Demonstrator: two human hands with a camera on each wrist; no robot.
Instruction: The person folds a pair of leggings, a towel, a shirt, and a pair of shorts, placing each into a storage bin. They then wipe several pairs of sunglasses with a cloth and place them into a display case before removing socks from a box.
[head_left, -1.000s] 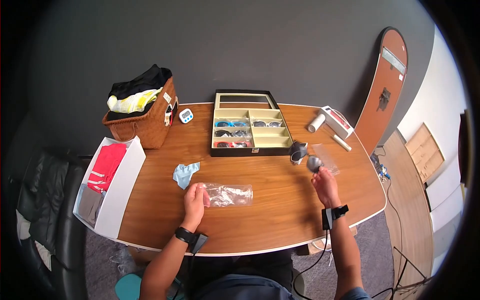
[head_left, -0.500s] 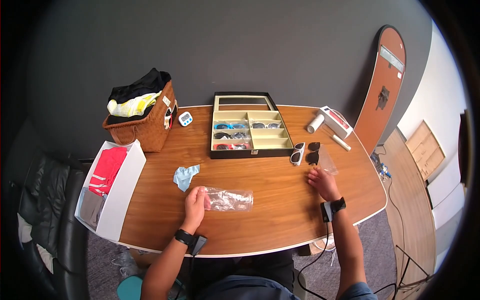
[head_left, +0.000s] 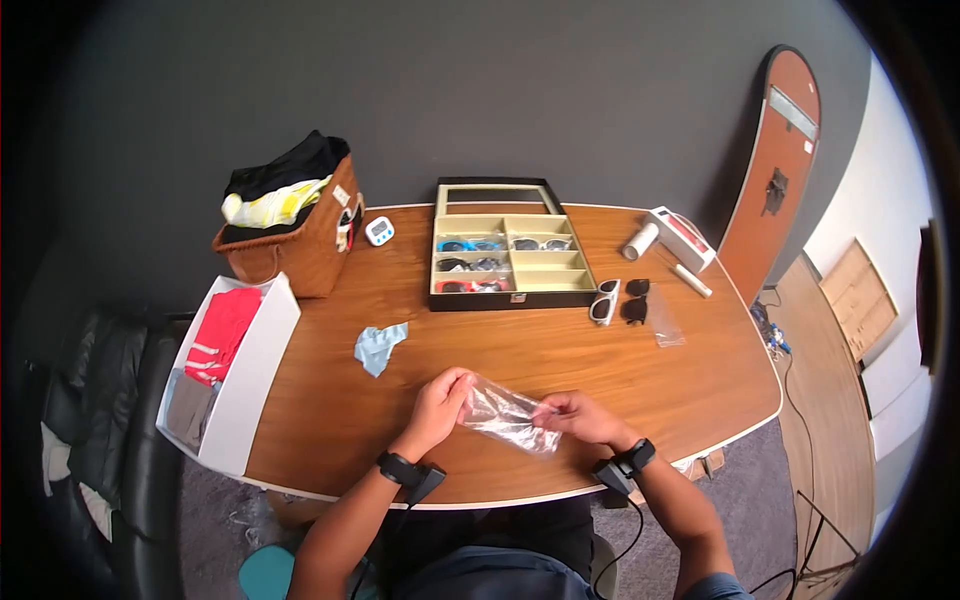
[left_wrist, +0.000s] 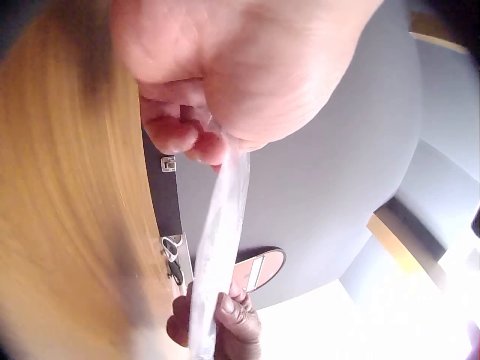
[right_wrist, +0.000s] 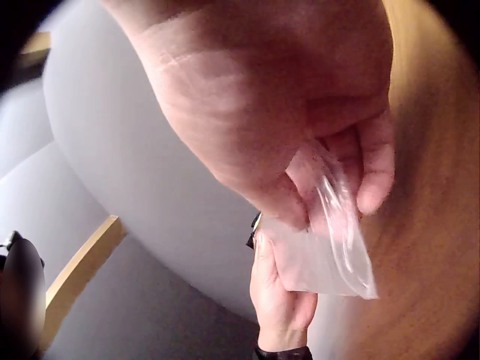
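A clear plastic bag (head_left: 500, 415) is stretched between both hands above the front of the wooden table (head_left: 370, 440). My left hand (head_left: 438, 408) pinches one end of it, thumb on top. At the other end, the fingers and thumb of my right hand (head_left: 590, 418) grip the film; the right wrist view shows the bag (right_wrist: 330, 262) creased there and see-through, with no item visible inside. White-framed sunglasses (head_left: 604, 302) and black sunglasses (head_left: 636, 302) lie to the right, beside another clear bag (head_left: 666, 318). A crumpled light-blue cloth (head_left: 380, 348) is left of the hands.
An open display case (head_left: 560, 299) at the back middle holds several glasses in its compartments. A basket of clothes (head_left: 310, 255), a white box (head_left: 258, 400) and a small timer (head_left: 379, 231) stand left. Back right are a white cylinder (head_left: 641, 241), a box (head_left: 684, 238) and a white stick (head_left: 693, 281).
My right hand put the black sunglasses down beside the white pair, then came left and took hold of the bag's free end. The left hand, still holding the bag, moved slightly right.
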